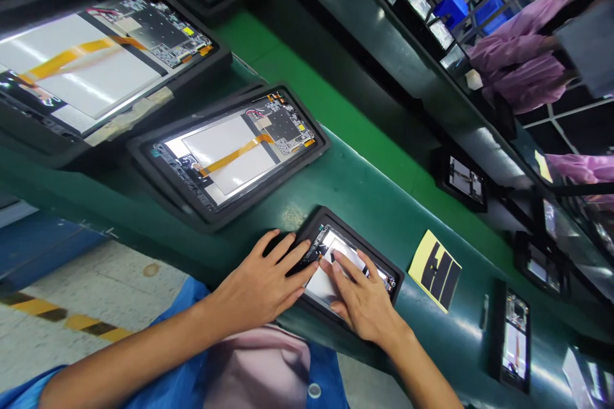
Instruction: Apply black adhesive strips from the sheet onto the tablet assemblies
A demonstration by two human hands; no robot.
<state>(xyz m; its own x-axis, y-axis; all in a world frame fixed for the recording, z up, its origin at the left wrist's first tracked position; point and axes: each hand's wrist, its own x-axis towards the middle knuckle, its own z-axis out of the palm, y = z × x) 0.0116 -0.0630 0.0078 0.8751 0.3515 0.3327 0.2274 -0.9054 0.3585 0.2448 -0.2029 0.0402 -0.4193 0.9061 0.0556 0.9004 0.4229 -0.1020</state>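
Head view, nearest first: the left hand (263, 287) lies with fingers spread over one end of the black tray (362, 244), and the right hand (369, 303) reaches in with fingers apart over the pale panel of the open device (319, 287); neither looks clamped, and how hard the fingertips bear down cannot be told. Good handling here likely means light, even fingertip pressure, the left steadying the tray. Just beyond sits a yellow sheet (424, 255) of black strips (449, 285), best lifted by their edges. Farther along the green bench (369, 185), another open device (206, 144) shows its ribbon cable (237, 156).
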